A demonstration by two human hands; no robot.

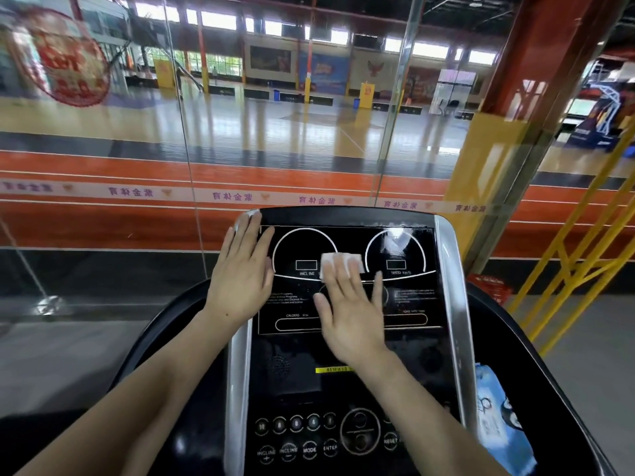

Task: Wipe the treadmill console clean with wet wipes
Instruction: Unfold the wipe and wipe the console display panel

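The black treadmill console [405, 338] with silver side rails fills the lower middle of the head view. My right hand [350, 310] lies flat on its display panel, fingers spread, pressing a white wet wipe [340, 264] against the glass between the two round dials. My left hand [242, 273] rests flat and empty on the console's upper left edge, over the silver rail. A wet smear shows on the right dial [397, 242].
A blue pack of wet wipes [498, 431] lies in the tray on the console's right side. Buttons [309, 450] sit along the lower panel. A glass wall stands just beyond the console, yellow railings [577, 255] to the right.
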